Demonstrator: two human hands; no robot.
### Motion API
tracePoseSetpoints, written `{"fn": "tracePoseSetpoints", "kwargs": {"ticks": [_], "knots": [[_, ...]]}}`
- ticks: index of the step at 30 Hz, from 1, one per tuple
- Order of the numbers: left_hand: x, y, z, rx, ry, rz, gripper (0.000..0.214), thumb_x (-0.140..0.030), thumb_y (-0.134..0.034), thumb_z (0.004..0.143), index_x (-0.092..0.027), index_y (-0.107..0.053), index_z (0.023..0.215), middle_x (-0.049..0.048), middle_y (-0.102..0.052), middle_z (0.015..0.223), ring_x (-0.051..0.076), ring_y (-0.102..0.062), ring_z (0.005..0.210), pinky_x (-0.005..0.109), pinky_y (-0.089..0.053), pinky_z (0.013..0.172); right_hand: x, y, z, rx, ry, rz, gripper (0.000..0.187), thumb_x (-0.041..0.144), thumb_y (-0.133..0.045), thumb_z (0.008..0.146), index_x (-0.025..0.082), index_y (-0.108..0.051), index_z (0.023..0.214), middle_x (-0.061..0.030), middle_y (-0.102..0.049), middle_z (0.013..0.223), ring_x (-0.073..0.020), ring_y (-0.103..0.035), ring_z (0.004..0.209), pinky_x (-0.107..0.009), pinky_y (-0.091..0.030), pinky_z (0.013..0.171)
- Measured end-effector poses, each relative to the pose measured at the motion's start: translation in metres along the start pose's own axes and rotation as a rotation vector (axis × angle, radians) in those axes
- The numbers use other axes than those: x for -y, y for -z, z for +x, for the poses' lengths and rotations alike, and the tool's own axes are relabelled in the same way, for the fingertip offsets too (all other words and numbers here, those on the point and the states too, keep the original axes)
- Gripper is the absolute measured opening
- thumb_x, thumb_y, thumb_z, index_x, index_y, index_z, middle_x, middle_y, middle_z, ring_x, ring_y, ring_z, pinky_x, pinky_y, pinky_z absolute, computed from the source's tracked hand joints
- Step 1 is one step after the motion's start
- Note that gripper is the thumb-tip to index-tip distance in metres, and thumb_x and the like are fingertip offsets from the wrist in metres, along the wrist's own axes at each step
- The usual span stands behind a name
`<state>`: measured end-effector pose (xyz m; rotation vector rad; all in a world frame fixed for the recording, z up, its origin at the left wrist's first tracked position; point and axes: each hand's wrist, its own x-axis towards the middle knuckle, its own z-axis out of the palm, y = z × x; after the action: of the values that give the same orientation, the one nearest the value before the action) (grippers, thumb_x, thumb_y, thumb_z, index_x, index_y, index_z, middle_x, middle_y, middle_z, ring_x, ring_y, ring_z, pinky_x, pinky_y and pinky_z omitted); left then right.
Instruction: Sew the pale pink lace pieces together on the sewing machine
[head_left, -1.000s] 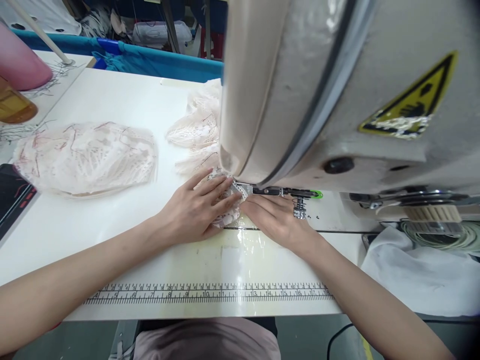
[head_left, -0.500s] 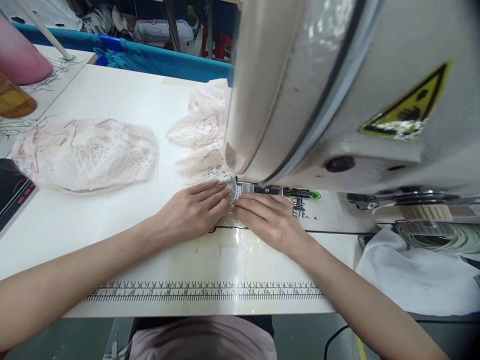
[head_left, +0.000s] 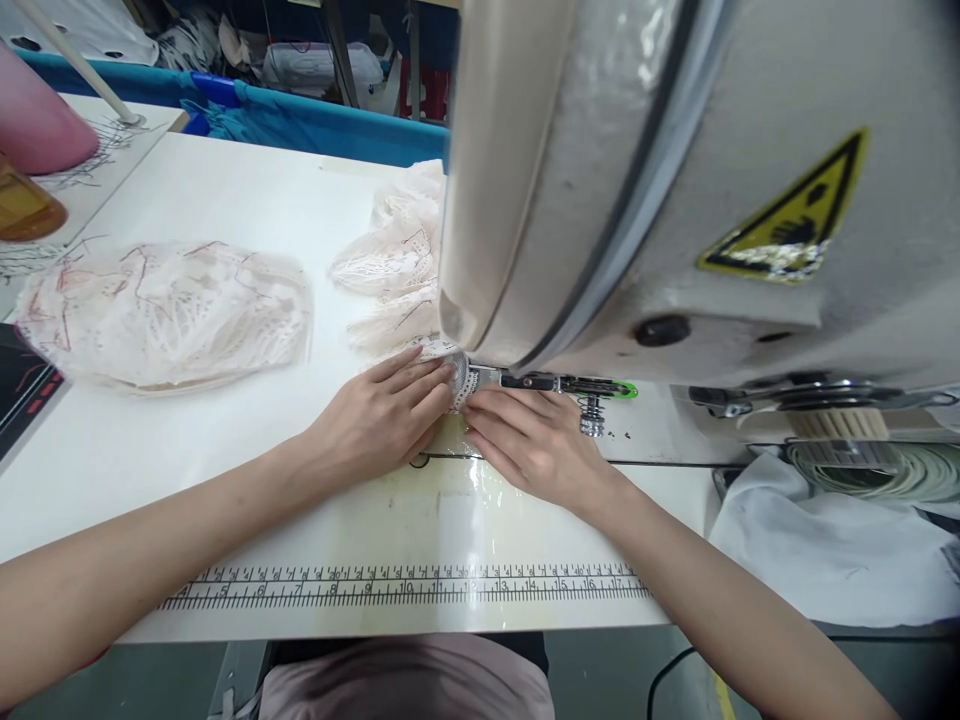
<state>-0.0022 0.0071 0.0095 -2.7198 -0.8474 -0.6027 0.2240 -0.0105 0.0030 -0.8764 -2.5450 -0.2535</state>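
Pale pink lace fabric lies bunched beside the sewing machine head, its near edge running up to the needle area. My left hand rests flat on this edge, fingers stretched out and pointing at the needle. From the other side my right hand has its fingers pressed together at the lace's near edge, the fingertips bent down on it. A narrow strip of lace shows between the two hands. The machine head hides the needle tip, and the presser foot is mostly covered.
A second lace piece with reddish threads lies to the left. A pink thread cone stands at the far left. White cloth lies at the right, by a coil of pale cord. A printed ruler runs along the front edge.
The whole view has shifted slightly, with the machine appearing further left. A little more of the lace strip shows between my hands; both hands stay nearly in place.
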Motion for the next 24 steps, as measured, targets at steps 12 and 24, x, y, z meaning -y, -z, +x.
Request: {"fn": "tracePoseSetpoints", "kwargs": {"ticks": [12, 24], "knots": [[-0.001, -0.002, -0.002, 0.03, -0.001, 0.025, 0.029, -0.017, -0.046, 0.095, -0.01, -0.066, 0.115, 0.0139, -0.07, 0.12, 0.026, -0.066, 0.113, 0.046, -0.049, 0.105, -0.005, -0.007, -0.008, -0.006, -0.042, -0.087, 0.024, 0.031, -0.057, 0.096, 0.019, -0.067, 0.114, -0.0015, -0.07, 0.116, -0.0102, -0.065, 0.087, -0.029, -0.046, 0.074], [0.0, 0.0, -0.002, 0.052, -0.024, 0.029, 0.033, -0.02, -0.045, 0.096, -0.015, -0.065, 0.122, 0.0078, -0.071, 0.118, 0.027, -0.066, 0.113, 0.049, -0.045, 0.107, -0.01, -0.01, -0.011, 0.022, -0.115, -0.116, 0.025, 0.033, -0.056, 0.096, 0.022, -0.067, 0.116, -0.0036, -0.072, 0.101, -0.0123, -0.063, 0.076, -0.03, -0.041, 0.064]]}}
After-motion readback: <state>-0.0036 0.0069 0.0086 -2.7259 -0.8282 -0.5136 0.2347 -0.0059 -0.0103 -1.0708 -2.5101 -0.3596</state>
